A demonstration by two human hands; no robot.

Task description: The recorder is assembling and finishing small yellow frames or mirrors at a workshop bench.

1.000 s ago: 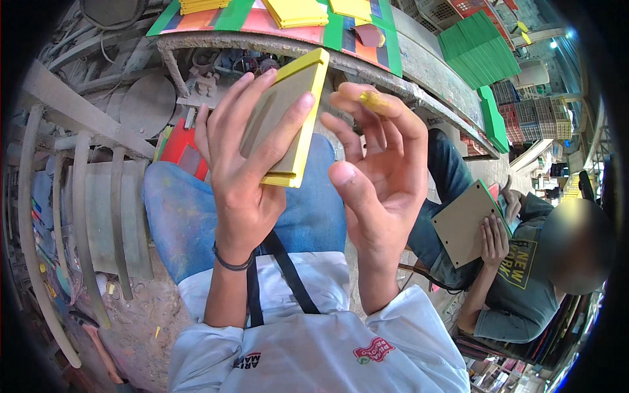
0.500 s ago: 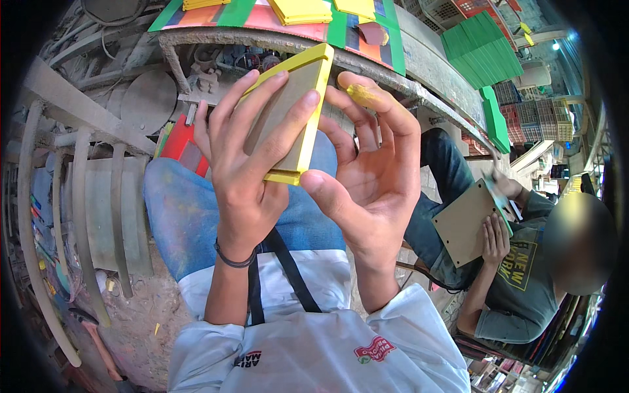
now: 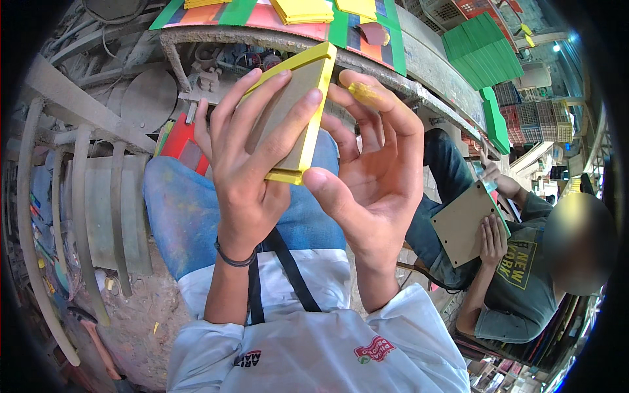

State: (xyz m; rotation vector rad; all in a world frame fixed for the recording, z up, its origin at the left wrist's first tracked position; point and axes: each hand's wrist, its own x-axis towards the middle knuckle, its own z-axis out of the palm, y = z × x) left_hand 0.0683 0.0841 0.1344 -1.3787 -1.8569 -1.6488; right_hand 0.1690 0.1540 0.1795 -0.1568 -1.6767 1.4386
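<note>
My left hand (image 3: pixel 246 150) grips a small rectangular board (image 3: pixel 292 78) with a grey-brown face and raised yellow edges. It is tilted up in front of me, fingers spread over the face. The thumb is hidden behind. My right hand (image 3: pixel 377 150) is beside the board's right edge, palm up, fingers curved and apart. Its thumb tip is at the board's lower corner; whether it touches cannot be made out. Yellow paint marks its index finger.
A bench ahead carries yellow pieces (image 3: pixel 303 10) on a striped green and orange sheet (image 3: pixel 249 14). A stack of green boards (image 3: pixel 481 49) stands farther right. On the right, a seated co-worker holds a brown board (image 3: pixel 468 223). Metal bars (image 3: pixel 82 209) are at left; a hammer-like tool (image 3: pixel 98 344) lies below.
My hands and the yellow-edged board have shifted very slightly to the right. The co-worker's far hand has moved up along their board.
</note>
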